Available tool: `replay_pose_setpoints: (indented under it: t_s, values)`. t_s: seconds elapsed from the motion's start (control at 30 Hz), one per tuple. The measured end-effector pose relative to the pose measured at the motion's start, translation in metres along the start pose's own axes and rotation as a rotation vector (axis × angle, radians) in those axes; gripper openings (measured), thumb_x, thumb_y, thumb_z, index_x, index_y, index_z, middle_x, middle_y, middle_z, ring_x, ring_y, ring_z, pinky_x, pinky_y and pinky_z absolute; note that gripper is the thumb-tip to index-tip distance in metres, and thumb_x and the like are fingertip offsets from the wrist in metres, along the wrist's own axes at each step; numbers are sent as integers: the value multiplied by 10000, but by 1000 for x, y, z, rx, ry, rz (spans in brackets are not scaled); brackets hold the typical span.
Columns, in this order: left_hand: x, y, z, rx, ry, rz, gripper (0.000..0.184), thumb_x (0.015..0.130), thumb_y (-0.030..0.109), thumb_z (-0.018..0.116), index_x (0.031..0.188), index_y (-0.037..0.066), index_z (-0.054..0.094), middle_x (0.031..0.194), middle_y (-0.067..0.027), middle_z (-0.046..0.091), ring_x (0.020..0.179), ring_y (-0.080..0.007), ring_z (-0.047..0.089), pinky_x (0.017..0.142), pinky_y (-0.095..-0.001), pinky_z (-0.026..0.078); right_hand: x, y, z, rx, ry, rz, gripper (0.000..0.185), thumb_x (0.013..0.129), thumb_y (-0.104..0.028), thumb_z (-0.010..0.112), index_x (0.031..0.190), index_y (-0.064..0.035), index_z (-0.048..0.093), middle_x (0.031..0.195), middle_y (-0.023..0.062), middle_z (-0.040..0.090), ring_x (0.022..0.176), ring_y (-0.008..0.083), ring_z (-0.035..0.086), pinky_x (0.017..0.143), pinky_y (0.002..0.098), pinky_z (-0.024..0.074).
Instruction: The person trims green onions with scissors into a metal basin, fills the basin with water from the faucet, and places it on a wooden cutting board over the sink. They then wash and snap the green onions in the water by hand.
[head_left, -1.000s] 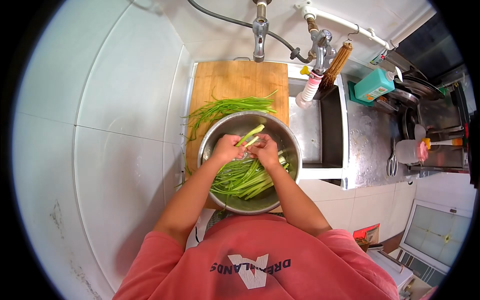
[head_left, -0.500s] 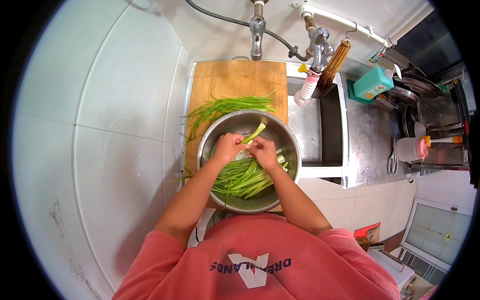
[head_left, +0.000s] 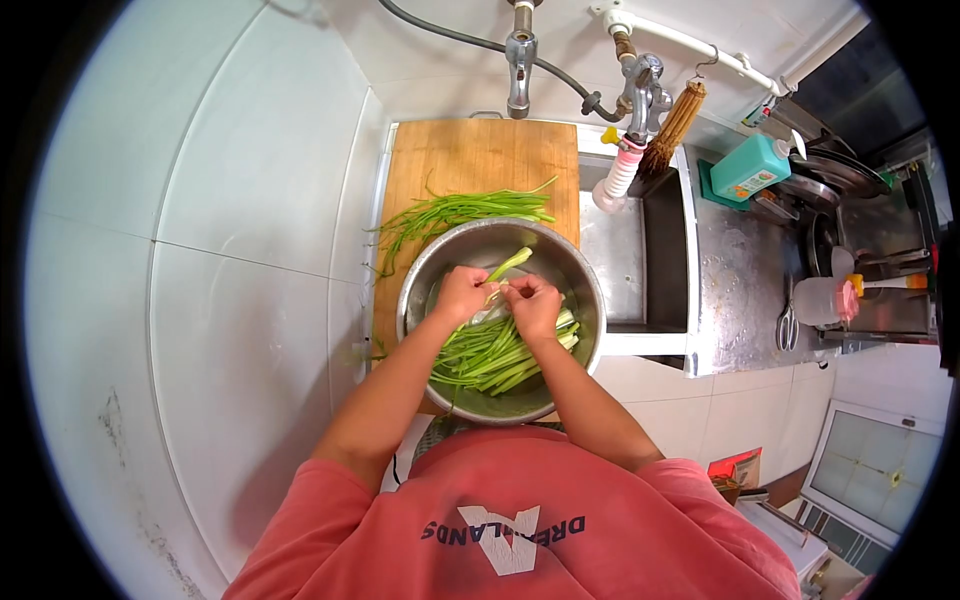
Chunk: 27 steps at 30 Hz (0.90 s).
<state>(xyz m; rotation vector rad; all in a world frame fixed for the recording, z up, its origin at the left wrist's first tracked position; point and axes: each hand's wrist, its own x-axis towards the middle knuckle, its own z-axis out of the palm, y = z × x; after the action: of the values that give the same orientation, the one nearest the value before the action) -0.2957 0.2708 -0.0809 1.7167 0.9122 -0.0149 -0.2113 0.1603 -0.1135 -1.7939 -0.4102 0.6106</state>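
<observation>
Both hands are over a round steel basin (head_left: 589,345). My left hand (head_left: 465,297) is closed round a green vegetable stalk (head_left: 513,262), whose thick pale end points up and to the right. My right hand (head_left: 534,303) is pinched close against the left, fingertips on a small pale piece of the stalk between them. Below the hands, a bundle of green stalks (head_left: 490,360) lies in the basin, pale ends to the right. Some water seems to show beneath the hands. The fingers partly hide the stalk's lower part.
The basin sits on a wooden cutting board (head_left: 480,155), with thin green stalks (head_left: 465,209) lying behind it. To the right is a sink (head_left: 612,255) under a tap with a pink-and-white nozzle (head_left: 620,178). Scissors (head_left: 787,325) and a teal pump bottle (head_left: 750,170) stay farther right.
My hands keep nearly the same place over the basin. The right fingers have shifted slightly at the stalk, and the whole view has moved a little.
</observation>
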Motion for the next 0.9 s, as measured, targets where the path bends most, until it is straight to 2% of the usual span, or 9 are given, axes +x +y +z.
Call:
replay_pose_setpoints:
  t_s: [0.2,0.3,0.37,0.47,0.63,0.67,0.73,0.83,0.9]
  values:
    - [5,-14,5,-131,0,-37,136,814,105,573,787,-28,588,709,-59,587,579,-111,562,515,-248,470,2,1,-3,20,-31,-81,82,672,-30,676,700,11,610,630,71,582,523,134,543,509,264,444]
    - [7,-18,4,-209,-34,-69,124,821,100,563,825,-23,578,742,-56,576,575,-108,546,523,-244,474,5,-1,-9,198,-160,-25,62,703,2,657,719,2,596,646,47,584,535,75,517,463,213,419]
    - [8,-18,3,-274,-53,-97,120,821,96,562,849,-20,573,761,-53,572,576,-107,537,530,-239,470,6,-6,-14,415,-271,118,52,728,-5,610,716,-4,560,719,85,602,562,150,567,500,241,457]
    - [7,-20,1,-376,-56,-151,110,821,83,553,872,-14,562,785,-50,571,585,-109,523,551,-238,468,10,-16,-23,736,-272,340,40,752,10,555,756,-8,520,784,116,607,589,171,593,514,251,486]
    - [15,-37,-6,-315,-89,25,146,812,108,558,870,-26,554,735,-78,583,596,-136,563,561,-280,458,16,-10,-23,761,-125,414,47,779,6,527,806,-3,490,806,146,609,607,165,599,528,234,480]
    - [15,-31,-9,-314,-89,25,146,812,108,558,870,-26,554,735,-78,583,596,-136,563,561,-280,458,17,-2,-18,532,-259,292,52,769,12,545,795,6,501,755,136,605,571,155,585,497,235,464]
    - [10,-9,-18,217,-39,-69,174,813,143,549,869,-22,537,783,-160,594,682,-227,598,612,-335,455,18,1,-10,302,-388,168,57,758,18,562,784,15,511,705,126,601,536,144,571,465,235,447]
    - [9,1,-17,576,43,-38,199,810,162,543,875,-23,513,800,-215,578,760,-301,592,659,-377,443,24,-8,-6,86,-63,280,58,719,-2,606,729,40,568,577,86,577,417,146,527,388,271,411]
    - [15,-21,-9,398,10,51,200,810,163,544,874,-22,510,769,-204,579,756,-305,590,660,-368,445,27,2,-3,-126,-202,162,65,710,-14,611,742,32,578,600,90,590,424,145,539,404,278,425]
